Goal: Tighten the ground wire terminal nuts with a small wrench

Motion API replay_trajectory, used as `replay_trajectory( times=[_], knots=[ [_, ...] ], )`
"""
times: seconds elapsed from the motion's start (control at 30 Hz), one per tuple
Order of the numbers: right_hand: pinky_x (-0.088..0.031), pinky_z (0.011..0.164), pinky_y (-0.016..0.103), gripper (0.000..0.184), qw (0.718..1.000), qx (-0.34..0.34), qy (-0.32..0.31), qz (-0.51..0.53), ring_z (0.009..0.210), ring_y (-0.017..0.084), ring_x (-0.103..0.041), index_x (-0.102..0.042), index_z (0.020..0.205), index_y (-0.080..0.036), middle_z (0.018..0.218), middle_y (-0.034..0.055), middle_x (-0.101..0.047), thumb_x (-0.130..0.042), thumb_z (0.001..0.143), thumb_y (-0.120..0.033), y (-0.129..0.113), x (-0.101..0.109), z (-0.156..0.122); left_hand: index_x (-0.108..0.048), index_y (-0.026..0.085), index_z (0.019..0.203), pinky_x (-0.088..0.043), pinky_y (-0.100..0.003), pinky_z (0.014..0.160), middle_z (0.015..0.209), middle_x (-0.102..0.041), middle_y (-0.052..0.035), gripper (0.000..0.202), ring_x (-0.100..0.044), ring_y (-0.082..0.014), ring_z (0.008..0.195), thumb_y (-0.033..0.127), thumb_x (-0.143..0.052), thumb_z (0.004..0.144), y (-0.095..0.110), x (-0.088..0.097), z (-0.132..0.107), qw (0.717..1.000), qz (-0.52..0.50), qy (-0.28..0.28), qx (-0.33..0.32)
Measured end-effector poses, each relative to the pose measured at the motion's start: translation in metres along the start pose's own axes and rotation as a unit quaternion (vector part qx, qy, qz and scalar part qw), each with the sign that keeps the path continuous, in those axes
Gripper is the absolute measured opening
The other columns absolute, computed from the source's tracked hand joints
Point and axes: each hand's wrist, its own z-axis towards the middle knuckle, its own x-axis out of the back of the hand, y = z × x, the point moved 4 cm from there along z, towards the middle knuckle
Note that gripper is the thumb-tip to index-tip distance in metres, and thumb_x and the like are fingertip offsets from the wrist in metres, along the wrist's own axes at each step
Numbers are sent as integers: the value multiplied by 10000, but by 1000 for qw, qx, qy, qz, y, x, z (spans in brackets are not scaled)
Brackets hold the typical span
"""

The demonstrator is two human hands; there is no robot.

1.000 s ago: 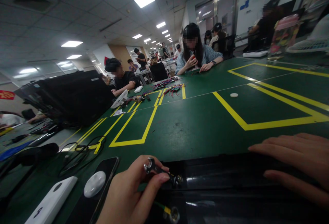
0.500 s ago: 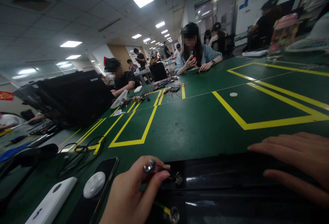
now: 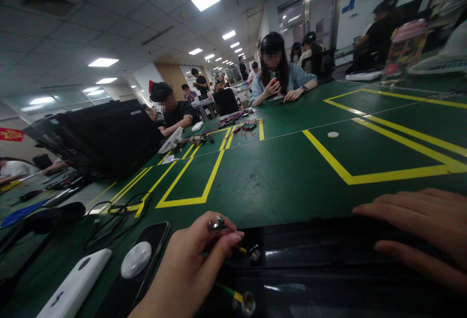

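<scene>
My left hand [image 3: 197,255] is closed in a pinch around a small chrome wrench [image 3: 216,223]; its shiny C-shaped end sticks up above the knuckles. The fingertips are close to a round metal bolt [image 3: 254,254] on a glossy black panel [image 3: 310,250]. The fingers hide the wrench's other end. Below, a green-and-yellow wire [image 3: 233,292] runs to a second bolt [image 3: 248,303] on the same panel. At the right, my right hand [image 3: 419,230] is stretched out over the panel, fingers apart and holding nothing. I cannot tell whether it touches the panel.
A phone [image 3: 153,240] with a white round grip and a white box-like device [image 3: 75,286] lie left of my left hand. Black cable [image 3: 120,220] coils behind them. Wire bundles [image 3: 237,121] and a white disc [image 3: 332,134] lie farther back. A person [image 3: 280,77] sits opposite.
My left hand has turned slightly and risen a little, tilting the wrench's visible end. The right hand has barely moved. The view has shifted slightly.
</scene>
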Motion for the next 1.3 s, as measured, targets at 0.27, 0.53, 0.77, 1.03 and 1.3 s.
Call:
replay_trajectory(
  times=[0.27,0.53,0.77,1.03,1.3],
  knots=[
    [-599,724,320,530,998,-3,-19,-63,932,108,-679,-525,1364,-557,1298,-274,-539,-460,899,-804,1,1,-8,-665,232,860,-647,-213,600,823,-817,14,80,-770,-143,658,164,-634,887,2,13,2,986,-149,75,26],
    [-574,688,315,548,999,-22,17,36,943,204,-703,-575,1333,-525,1105,-137,-683,-581,851,-786,-9,3,14,-691,261,850,-617,-160,595,820,-816,51,76,-761,-120,639,187,-680,836,14,20,-13,986,-58,154,17],
    [-567,678,295,536,984,-54,69,152,968,218,-706,-570,1340,-525,962,-113,-706,-611,859,-758,-25,13,40,-691,258,888,-603,-176,620,830,-825,34,83,-790,-155,719,188,-711,849,10,9,-9,995,64,71,-43],
    [-602,698,322,527,999,4,-13,-40,919,132,-693,-547,1356,-537,1252,-219,-597,-480,904,-799,-5,4,1,-675,287,922,-601,-153,627,862,-824,60,113,-795,-141,745,201,-716,861,9,6,-14,995,70,48,-54],
    [-604,674,326,528,997,11,5,-70,883,106,-693,-561,1333,-540,1238,-247,-592,-366,948,-844,-6,7,2,-687,273,895,-592,-157,630,830,-814,53,103,-783,-133,722,172,-681,875,12,9,-9,996,54,57,-40]
  ],
)
